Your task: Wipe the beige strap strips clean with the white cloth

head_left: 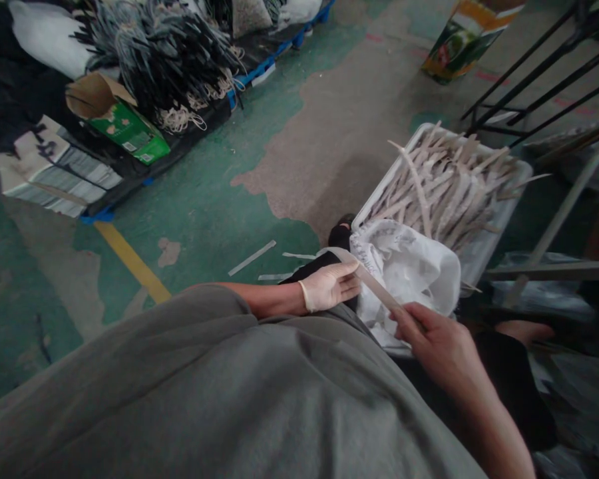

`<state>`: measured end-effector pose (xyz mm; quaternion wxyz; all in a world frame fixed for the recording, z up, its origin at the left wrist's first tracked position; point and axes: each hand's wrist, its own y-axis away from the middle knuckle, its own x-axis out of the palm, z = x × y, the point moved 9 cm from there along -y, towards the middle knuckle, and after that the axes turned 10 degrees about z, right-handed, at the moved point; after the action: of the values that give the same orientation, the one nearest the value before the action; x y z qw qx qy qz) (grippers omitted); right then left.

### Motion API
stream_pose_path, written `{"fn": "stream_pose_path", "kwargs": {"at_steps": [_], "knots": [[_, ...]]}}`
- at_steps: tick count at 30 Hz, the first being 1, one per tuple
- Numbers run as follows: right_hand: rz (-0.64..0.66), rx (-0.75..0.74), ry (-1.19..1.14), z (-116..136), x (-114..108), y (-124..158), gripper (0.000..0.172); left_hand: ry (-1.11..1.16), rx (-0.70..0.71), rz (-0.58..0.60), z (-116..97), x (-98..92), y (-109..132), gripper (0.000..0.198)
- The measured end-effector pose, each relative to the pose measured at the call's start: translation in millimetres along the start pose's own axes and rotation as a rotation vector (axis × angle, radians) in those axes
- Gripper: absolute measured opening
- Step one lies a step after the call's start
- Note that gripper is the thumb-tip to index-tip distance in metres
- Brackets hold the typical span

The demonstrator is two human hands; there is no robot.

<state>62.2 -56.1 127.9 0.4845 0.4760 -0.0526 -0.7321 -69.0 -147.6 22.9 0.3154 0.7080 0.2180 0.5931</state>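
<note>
My left hand (329,285), in a pale glove, is closed around one end of a long beige strip (374,283). My right hand (436,342), bare, pinches the same strip at its other end. The strip slants between them over my lap. Just beyond it lies a crumpled white bag (409,266). Behind the bag stands a white crate (494,229) heaped with several similar beige strips (444,189). My grey shirt fills the lower part of the view.
Loose strips (252,258) lie on the green and bare concrete floor. A pallet at the upper left carries bundles of dark straps (164,53), a green carton (124,126) and stacked sheets. A black metal rack (544,73) and a printed box (466,36) stand at the upper right.
</note>
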Motion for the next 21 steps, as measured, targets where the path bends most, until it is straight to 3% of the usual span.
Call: {"fn": "stream_pose_path", "kwargs": {"at_steps": [3, 5, 9, 12, 15, 18, 21], "knots": [[-0.045, -0.016, 0.094, 9.0, -7.2, -1.6, 0.043, -0.077, -0.085, 0.012, 15.4, 0.7, -1.9, 0.016], [-0.058, -0.025, 0.089, 16.0, -0.8, -14.7, 0.041, -0.139, -0.123, 0.045, 23.8, 3.2, -3.3, 0.017], [0.035, -0.031, -0.043, 16.0, 19.3, -36.5, 0.041, -0.185, -0.076, 0.063, 17.4, 4.3, -6.0, 0.019], [0.056, -0.006, -0.086, 3.3, 10.9, -24.3, 0.039, -0.171, -0.016, 0.028, 5.0, 2.8, -6.0, 0.021], [-0.002, 0.007, -0.048, -3.3, -3.8, -10.3, 0.040, -0.204, -0.046, 0.038, 10.1, 6.2, -5.7, 0.020], [-0.022, -0.012, -0.035, 3.4, 1.6, -16.8, 0.041, -0.275, -0.131, 0.079, 25.6, 12.0, -5.7, 0.022], [0.002, -0.015, -0.123, 3.5, 12.2, -22.9, 0.040, -0.279, -0.085, 0.070, 18.7, 13.2, -6.3, 0.019]]}}
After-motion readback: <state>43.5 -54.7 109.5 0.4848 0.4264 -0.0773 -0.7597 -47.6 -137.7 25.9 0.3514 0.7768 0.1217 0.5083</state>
